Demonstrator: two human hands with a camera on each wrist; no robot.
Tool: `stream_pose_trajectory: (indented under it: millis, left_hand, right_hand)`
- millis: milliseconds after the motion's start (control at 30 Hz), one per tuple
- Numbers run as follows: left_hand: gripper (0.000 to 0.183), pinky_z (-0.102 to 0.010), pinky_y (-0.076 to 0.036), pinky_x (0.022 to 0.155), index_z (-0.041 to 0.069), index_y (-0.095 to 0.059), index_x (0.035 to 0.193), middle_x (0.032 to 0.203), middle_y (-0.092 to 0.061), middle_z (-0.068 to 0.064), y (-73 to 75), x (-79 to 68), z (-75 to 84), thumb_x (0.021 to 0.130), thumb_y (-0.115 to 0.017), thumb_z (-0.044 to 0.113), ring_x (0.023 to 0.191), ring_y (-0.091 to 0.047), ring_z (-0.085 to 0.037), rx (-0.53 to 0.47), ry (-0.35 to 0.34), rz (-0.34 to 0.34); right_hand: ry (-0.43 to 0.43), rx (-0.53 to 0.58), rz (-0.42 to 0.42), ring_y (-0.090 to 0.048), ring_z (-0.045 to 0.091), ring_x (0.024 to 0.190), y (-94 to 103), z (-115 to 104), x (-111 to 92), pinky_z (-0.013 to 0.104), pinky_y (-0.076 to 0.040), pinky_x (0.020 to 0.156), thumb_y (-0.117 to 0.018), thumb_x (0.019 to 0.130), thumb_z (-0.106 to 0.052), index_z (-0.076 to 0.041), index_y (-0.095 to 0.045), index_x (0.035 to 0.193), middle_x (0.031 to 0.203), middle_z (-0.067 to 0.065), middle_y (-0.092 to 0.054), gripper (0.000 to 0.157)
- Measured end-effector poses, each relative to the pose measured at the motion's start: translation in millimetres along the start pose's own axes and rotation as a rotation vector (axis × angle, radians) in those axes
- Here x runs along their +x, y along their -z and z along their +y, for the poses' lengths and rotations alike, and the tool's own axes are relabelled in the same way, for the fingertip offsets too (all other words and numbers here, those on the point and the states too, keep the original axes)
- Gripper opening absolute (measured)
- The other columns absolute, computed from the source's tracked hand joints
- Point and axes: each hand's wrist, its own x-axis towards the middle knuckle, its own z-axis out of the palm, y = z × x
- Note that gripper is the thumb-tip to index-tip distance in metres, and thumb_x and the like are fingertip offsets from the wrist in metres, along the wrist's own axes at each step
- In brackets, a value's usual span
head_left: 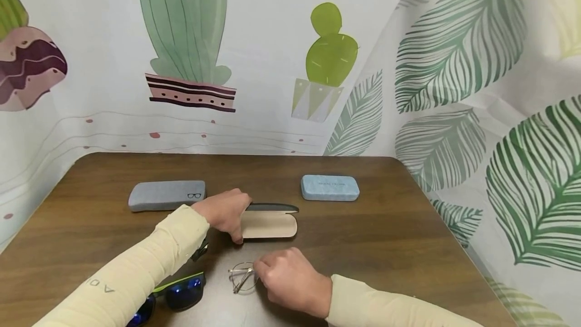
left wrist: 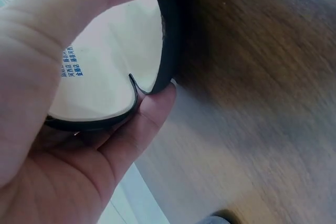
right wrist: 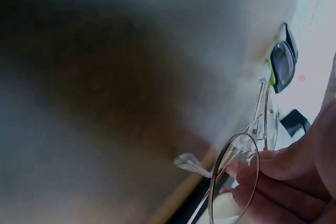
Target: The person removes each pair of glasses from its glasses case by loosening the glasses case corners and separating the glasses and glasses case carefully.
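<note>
My left hand [head_left: 224, 212] grips the left end of an open glasses case [head_left: 269, 225], dark outside with a cream lining. In the left wrist view the thumb lies over the case's inside [left wrist: 105, 85], where blue printing shows, and fingers are around its dark outer edge. Nearer the front, my right hand [head_left: 292, 279] pinches thin wire-rimmed eyeglasses [head_left: 244, 280]. The right wrist view shows the eyeglasses [right wrist: 257, 166] with clear nose pads and a clear temple tip, held between thumb and fingers. The hand hides part of them in the head view.
A grey glasses case [head_left: 167, 195] lies at the back left and a light blue case [head_left: 330, 187] at the back right. Blue-lensed sunglasses [head_left: 183, 292] lie at the front left. A dark object [head_left: 199, 251] is partly hidden by the left sleeve on the wooden table [head_left: 386, 246].
</note>
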Motion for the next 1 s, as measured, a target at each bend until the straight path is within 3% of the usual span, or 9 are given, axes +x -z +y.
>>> stream_pose_trajectory:
  millis: [200, 333, 433, 500, 567, 633, 733, 1000]
  left_hand:
    - [0.054, -0.034, -0.051, 0.068, 0.007, -0.069, 0.099, 0.084, -0.063, -0.001, -2.0, 0.4, -1.8, 0.059, -0.101, 0.024, 0.072, -0.056, -0.017, 0.006, 0.014, 0.007]
    - [0.052, -0.033, -0.051, 0.066, 0.008, -0.069, 0.094, 0.08, -0.063, -0.001, -4.2, 1.5, -2.4, 0.057, -0.101, 0.024, 0.07, -0.056, -0.016, 0.004, -0.013, 0.022]
    - [0.052, -0.034, -0.051, 0.066, 0.006, -0.069, 0.094, 0.079, -0.063, -0.001, -5.0, 1.6, -3.5, 0.057, -0.101, 0.023, 0.068, -0.056, -0.016, -0.001, -0.022, 0.027]
    - [0.055, -0.035, -0.052, 0.068, 0.004, -0.069, 0.099, 0.083, -0.063, -0.002, -4.6, 0.9, -4.7, 0.059, -0.1, 0.024, 0.071, -0.056, -0.017, 0.006, -0.013, 0.027]
    - [0.058, -0.037, -0.052, 0.071, 0.003, -0.069, 0.105, 0.089, -0.063, -0.004, -3.8, -0.4, -5.8, 0.06, -0.1, 0.025, 0.075, -0.057, -0.018, 0.014, -0.003, 0.022]
    - [0.06, -0.038, -0.053, 0.074, 0.002, -0.069, 0.108, 0.093, -0.063, -0.005, -3.6, -1.4, -6.2, 0.061, -0.099, 0.025, 0.077, -0.057, -0.019, 0.024, -0.006, 0.019]
    - [0.058, -0.038, -0.054, 0.075, 0.002, -0.069, 0.107, 0.095, -0.064, -0.006, -4.7, -2.0, -5.2, 0.063, -0.099, 0.023, 0.078, -0.058, -0.02, 0.017, -0.025, 0.021]
    - [0.042, -0.034, -0.053, 0.069, 0.007, -0.069, 0.096, 0.085, -0.065, -0.001, -2.3, -3.1, -3.3, 0.066, -0.096, 0.018, 0.071, -0.06, -0.016, -0.006, -0.058, 0.017]
  right_hand:
    - [0.037, 0.031, -0.033, -0.06, 0.005, 0.056, -4.4, -4, 0, 0.022, -0.04, 0.045, -0.077, 0.068, -0.008, -0.021, -0.061, 0.074, 0.065, -0.012, -0.058, 0.021]
    - [0.009, 0.119, 0.062, -0.07, 0.007, 0.074, 3.0, 12, 4, 0.02, -0.057, 0.064, -0.074, 0.072, -0.005, -0.016, -0.07, 0.088, 0.081, -0.007, -0.07, 0.019]
    - [-0.137, 0.256, 0.104, -0.076, 0.017, 0.1, 10.3, 42, 12, 0.029, -0.061, 0.09, -0.074, 0.085, -0.006, -0.007, -0.075, 0.108, 0.105, 0.005, -0.078, 0.023]
    - [-0.302, 0.395, 0.05, -0.073, 0.025, 0.117, 9.7, 65, 18, 0.038, -0.057, 0.102, -0.073, 0.093, -0.013, -0.003, -0.073, 0.122, 0.122, 0.011, -0.077, 0.031]
    - [-0.462, 0.561, -0.062, -0.069, 0.027, 0.124, 3.2, 87, 23, 0.044, -0.054, 0.106, -0.068, 0.1, -0.023, -0.003, -0.069, 0.132, 0.131, 0.013, -0.073, 0.038]
    - [-0.571, 0.697, -0.197, -0.068, 0.027, 0.126, -8.5, 104, 24, 0.046, -0.053, 0.106, -0.063, 0.104, -0.031, -0.004, -0.066, 0.137, 0.136, 0.013, -0.07, 0.042]
    - [-0.622, 0.838, -0.328, -0.07, 0.025, 0.12, -23.1, 120, 21, 0.045, -0.055, 0.101, -0.062, 0.105, -0.033, -0.005, -0.069, 0.135, 0.132, 0.011, -0.073, 0.042]
    - [-0.559, 0.857, -0.355, -0.067, 0.01, 0.089, -30.5, 131, 19, 0.027, -0.054, 0.08, -0.08, 0.092, -0.028, -0.009, -0.078, 0.121, 0.113, 0.004, -0.079, 0.034]
